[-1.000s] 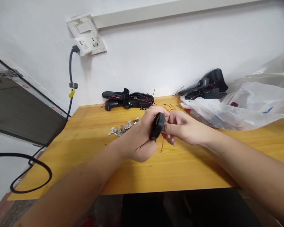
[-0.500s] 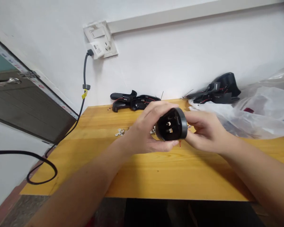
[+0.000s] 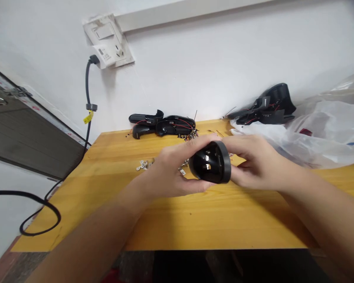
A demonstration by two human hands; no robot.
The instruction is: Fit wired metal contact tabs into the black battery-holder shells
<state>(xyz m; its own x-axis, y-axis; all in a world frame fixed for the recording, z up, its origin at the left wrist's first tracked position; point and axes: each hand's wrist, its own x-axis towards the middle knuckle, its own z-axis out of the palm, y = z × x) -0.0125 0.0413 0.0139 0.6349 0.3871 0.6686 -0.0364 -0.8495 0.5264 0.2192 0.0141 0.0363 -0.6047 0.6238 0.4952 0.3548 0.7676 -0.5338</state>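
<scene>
The yellow wood-grain worktop point(image 3: 194, 224) stands against a white painted wall point(image 3: 224, 51), with a dark grey door point(image 3: 26, 145) to the left of it. A crumpled translucent white plastic bag point(image 3: 321, 133) lies at the right end of the worktop. A white wall-mounted switch and socket panel point(image 3: 108, 41) sits above the rear edge, and a thin black power cable point(image 3: 87, 90) runs down from it, carrying a small yellow tag point(image 3: 88, 117), and ends in a loose black loop point(image 3: 32, 226) at the lower left of the view.

Both hands are raised over the middle of the worktop. The left hand point(image 3: 171, 169) and the right hand point(image 3: 259, 161) are curved around opposite sides of a round glossy black plastic housing point(image 3: 211, 163), gripping it between them. The housing is held clear of the worktop, with its raised rim toward the right hand.

Two groups of matte black moulded plastic shells with thin red wires lie along the rear edge: one group point(image 3: 174, 125) behind the hands and one group point(image 3: 271, 106) just behind the bag. Small loose silver metal terminals point(image 3: 143, 165) lie scattered on the worktop just beyond the left hand, partly hidden by it
</scene>
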